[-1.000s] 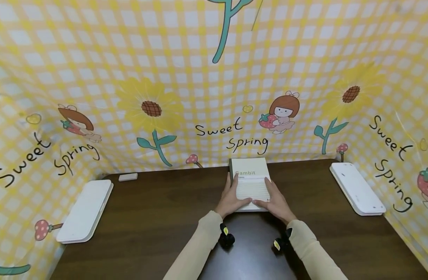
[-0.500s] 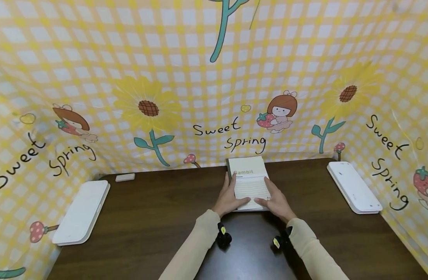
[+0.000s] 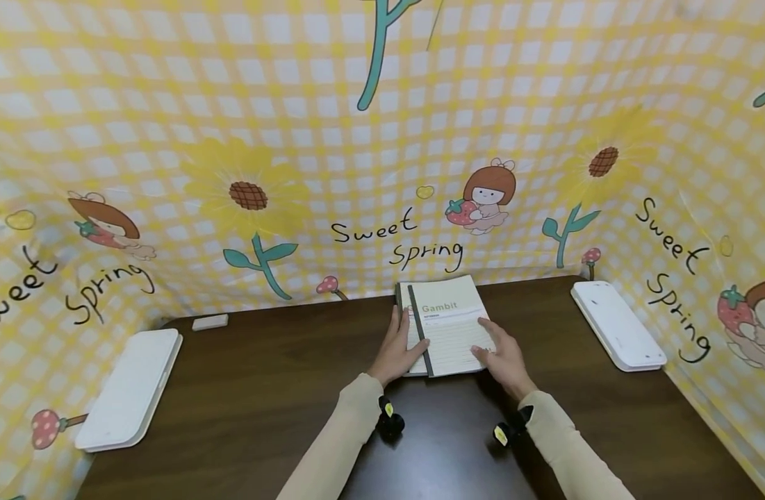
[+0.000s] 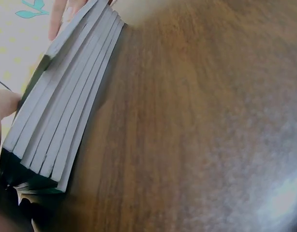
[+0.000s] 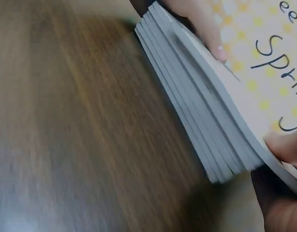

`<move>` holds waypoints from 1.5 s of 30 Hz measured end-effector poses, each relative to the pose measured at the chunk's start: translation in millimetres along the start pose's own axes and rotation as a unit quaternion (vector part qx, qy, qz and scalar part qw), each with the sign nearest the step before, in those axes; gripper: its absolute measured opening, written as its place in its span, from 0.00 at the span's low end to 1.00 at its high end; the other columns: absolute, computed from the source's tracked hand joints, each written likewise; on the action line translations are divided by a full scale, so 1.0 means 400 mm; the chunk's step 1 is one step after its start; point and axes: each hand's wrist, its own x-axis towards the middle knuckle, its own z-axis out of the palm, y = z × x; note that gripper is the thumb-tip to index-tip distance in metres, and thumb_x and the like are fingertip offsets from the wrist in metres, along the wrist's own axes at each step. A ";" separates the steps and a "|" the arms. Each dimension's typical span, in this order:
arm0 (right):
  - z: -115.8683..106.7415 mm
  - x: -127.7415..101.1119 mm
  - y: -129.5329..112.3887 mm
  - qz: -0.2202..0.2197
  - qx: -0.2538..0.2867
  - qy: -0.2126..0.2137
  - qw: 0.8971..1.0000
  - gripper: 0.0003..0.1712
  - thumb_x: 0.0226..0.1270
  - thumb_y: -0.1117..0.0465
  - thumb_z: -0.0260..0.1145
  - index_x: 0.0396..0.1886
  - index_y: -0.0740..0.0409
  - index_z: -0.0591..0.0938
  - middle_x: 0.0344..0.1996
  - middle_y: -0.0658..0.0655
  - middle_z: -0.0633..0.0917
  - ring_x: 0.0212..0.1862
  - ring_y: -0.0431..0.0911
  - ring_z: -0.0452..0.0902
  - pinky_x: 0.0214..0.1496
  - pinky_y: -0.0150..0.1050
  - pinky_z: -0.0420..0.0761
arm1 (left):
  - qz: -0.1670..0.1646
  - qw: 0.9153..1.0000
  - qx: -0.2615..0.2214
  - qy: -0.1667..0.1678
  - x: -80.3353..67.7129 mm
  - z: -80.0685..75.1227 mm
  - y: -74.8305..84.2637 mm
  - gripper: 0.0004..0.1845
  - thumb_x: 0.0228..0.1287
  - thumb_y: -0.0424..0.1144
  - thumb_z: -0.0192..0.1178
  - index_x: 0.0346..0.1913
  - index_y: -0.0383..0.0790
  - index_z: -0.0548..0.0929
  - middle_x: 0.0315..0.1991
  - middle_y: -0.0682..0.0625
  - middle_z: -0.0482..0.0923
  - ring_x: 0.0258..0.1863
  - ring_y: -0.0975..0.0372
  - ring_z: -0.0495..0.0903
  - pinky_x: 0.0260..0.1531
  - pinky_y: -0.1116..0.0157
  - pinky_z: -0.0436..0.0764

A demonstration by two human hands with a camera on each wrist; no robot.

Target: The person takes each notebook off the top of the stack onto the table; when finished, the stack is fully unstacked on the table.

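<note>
A stack of several pale notebooks [image 4: 56,111] with dark spines lies at the table's back edge. Its top notebook [image 3: 454,333], printed "Gambit", is shifted right, baring a strip of the cover beneath. My left hand [image 3: 395,354] grips the stack's left side, fingers along the spines and thumb on top near the top notebook's spine. With my right hand [image 3: 506,361] I pinch the top notebook at its right edge; in the right wrist view the thumb [image 5: 286,145] lies over the cover and fingers [image 5: 279,212] are below. That corner lifts slightly from the stack.
The dark wooden table [image 3: 282,389] has a flat white case-like object [image 3: 132,389] on the left and a similar one [image 3: 620,326] on the right. A small white block [image 3: 210,322] lies at the back left. Yellow checked cloth [image 3: 357,160] walls the table in.
The top notebook has slid right under my right hand, uncovering the one below. My right hand has moved outward with it; the left stays at the stack. The head view has turned slightly right.
</note>
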 end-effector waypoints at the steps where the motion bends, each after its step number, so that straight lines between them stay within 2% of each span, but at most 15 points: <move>1: -0.009 -0.004 0.001 -0.001 -0.005 0.004 1.000 0.34 0.65 0.65 0.66 0.70 0.59 0.68 0.66 0.67 0.72 0.66 0.57 0.68 0.65 0.49 0.70 | -0.001 1.000 0.002 0.000 -0.001 -0.002 -0.002 0.46 0.70 0.53 0.53 0.78 0.43 0.37 0.78 0.42 0.22 0.77 0.48 0.35 0.71 0.44 0.52; 3: -0.028 -0.011 0.005 0.002 -0.006 0.016 1.000 0.29 0.64 0.63 0.67 0.65 0.59 0.75 0.54 0.69 0.79 0.51 0.54 0.76 0.50 0.40 0.77 | -0.001 1.000 0.008 -0.001 0.000 -0.004 -0.009 0.46 0.70 0.54 0.53 0.78 0.43 0.37 0.78 0.42 0.22 0.77 0.47 0.36 0.71 0.43 0.53; 6: -0.058 -0.014 0.010 0.009 0.019 0.011 1.000 0.25 0.63 0.64 0.68 0.60 0.60 0.79 0.51 0.68 0.80 0.49 0.48 0.74 0.39 0.27 0.74 | 0.005 1.000 0.018 0.005 0.001 -0.012 -0.016 0.47 0.69 0.54 0.54 0.77 0.41 0.37 0.78 0.41 0.22 0.77 0.46 0.36 0.71 0.44 0.54; 9: -0.080 -0.010 0.007 0.026 0.049 0.006 0.998 0.24 0.62 0.68 0.67 0.60 0.63 0.79 0.64 0.65 0.74 0.65 0.51 0.65 0.45 0.21 0.72 | 0.003 1.000 0.028 0.013 -0.004 -0.024 -0.021 0.47 0.69 0.52 0.55 0.77 0.41 0.37 0.78 0.41 0.22 0.77 0.47 0.36 0.71 0.45 0.54; 11: -0.092 -0.007 0.001 0.032 0.059 0.012 0.998 0.25 0.61 0.71 0.66 0.60 0.65 0.78 0.66 0.65 0.72 0.67 0.53 0.63 0.45 0.21 0.74 | -0.003 0.999 0.033 0.018 -0.009 -0.032 -0.026 0.47 0.70 0.51 0.55 0.77 0.41 0.36 0.78 0.41 0.22 0.77 0.47 0.36 0.71 0.45 0.55; 16: -0.135 0.004 -0.017 0.029 0.042 0.075 0.996 0.25 0.60 0.73 0.66 0.59 0.65 0.79 0.61 0.66 0.77 0.50 0.43 0.74 0.38 0.25 0.77 | -0.011 0.999 0.039 0.026 -0.018 -0.051 -0.034 0.47 0.70 0.51 0.55 0.77 0.40 0.37 0.78 0.40 0.23 0.77 0.47 0.37 0.71 0.46 0.56; 19: -0.181 0.012 -0.022 0.023 0.024 0.106 0.994 0.25 0.60 0.72 0.66 0.59 0.64 0.79 0.59 0.65 0.78 0.43 0.36 0.73 0.37 0.24 0.76 | -0.011 0.999 0.044 0.028 -0.017 -0.052 -0.036 0.47 0.70 0.51 0.55 0.77 0.40 0.37 0.78 0.40 0.23 0.77 0.46 0.37 0.71 0.46 0.56; 24: -0.256 0.023 -0.014 0.024 0.003 0.119 0.993 0.25 0.62 0.71 0.65 0.61 0.66 0.77 0.63 0.65 0.75 0.60 0.47 0.71 0.42 0.19 0.71 | -0.012 0.999 0.049 0.021 -0.015 -0.045 -0.036 0.47 0.70 0.51 0.55 0.77 0.39 0.37 0.78 0.40 0.24 0.77 0.46 0.38 0.71 0.46 0.57; 28: -0.282 0.036 0.015 0.027 -0.007 0.103 0.994 0.26 0.62 0.72 0.64 0.61 0.68 0.76 0.66 0.66 0.72 0.71 0.57 0.60 0.44 0.15 0.67 | -0.008 0.999 0.045 0.021 -0.017 -0.036 -0.034 0.47 0.70 0.50 0.55 0.77 0.38 0.38 0.78 0.38 0.24 0.77 0.45 0.39 0.70 0.45 0.57; 31: -0.282 0.045 0.042 0.040 -0.025 0.075 0.996 0.26 0.64 0.70 0.63 0.63 0.67 0.74 0.67 0.69 0.69 0.69 0.58 0.62 0.40 0.18 0.69 | -0.008 0.999 0.047 0.021 -0.017 -0.026 -0.035 0.47 0.70 0.50 0.55 0.77 0.38 0.38 0.78 0.39 0.25 0.77 0.45 0.40 0.70 0.45 0.58; 33: -0.279 0.050 0.059 0.050 -0.042 0.059 0.996 0.26 0.65 0.69 0.62 0.64 0.66 0.74 0.68 0.70 0.68 0.53 0.59 0.73 0.32 0.24 0.70 | -0.006 0.999 0.047 0.018 -0.016 -0.018 -0.033 0.47 0.70 0.50 0.55 0.77 0.39 0.38 0.78 0.39 0.24 0.77 0.46 0.40 0.70 0.46 0.58; 38: -0.272 0.058 0.095 0.056 -0.128 0.062 0.988 0.25 0.64 0.66 0.62 0.62 0.63 0.77 0.61 0.72 0.75 0.26 0.46 0.68 0.25 0.33 0.68 | 0.005 0.999 0.044 0.011 -0.008 -0.005 -0.020 0.47 0.70 0.51 0.55 0.77 0.39 0.37 0.78 0.38 0.24 0.77 0.46 0.39 0.70 0.45 0.58; 40: -0.268 0.059 0.107 0.044 -0.173 0.069 0.981 0.24 0.63 0.66 0.62 0.60 0.63 0.78 0.53 0.72 0.80 0.25 0.43 0.69 0.26 0.34 0.68 | 0.009 0.999 0.044 0.011 -0.004 -0.002 -0.013 0.47 0.70 0.50 0.55 0.77 0.39 0.38 0.78 0.38 0.25 0.77 0.45 0.40 0.69 0.46 0.59; 43: -0.259 0.058 0.122 0.012 -0.228 0.067 0.971 0.24 0.61 0.69 0.59 0.58 0.67 0.78 0.41 0.74 0.83 0.20 0.55 0.71 0.26 0.44 0.74 | 0.013 0.999 0.044 0.013 0.001 0.000 -0.005 0.46 0.70 0.50 0.55 0.77 0.38 0.38 0.77 0.38 0.25 0.77 0.45 0.40 0.69 0.46 0.60; 45: -0.252 0.056 0.125 -0.003 -0.261 0.066 0.963 0.23 0.60 0.70 0.58 0.57 0.70 0.78 0.42 0.77 0.81 0.32 0.65 0.72 0.38 0.53 0.75 | 0.013 0.999 0.044 0.012 0.003 0.001 0.000 0.46 0.70 0.50 0.55 0.77 0.38 0.38 0.77 0.38 0.25 0.77 0.45 0.41 0.69 0.46 0.60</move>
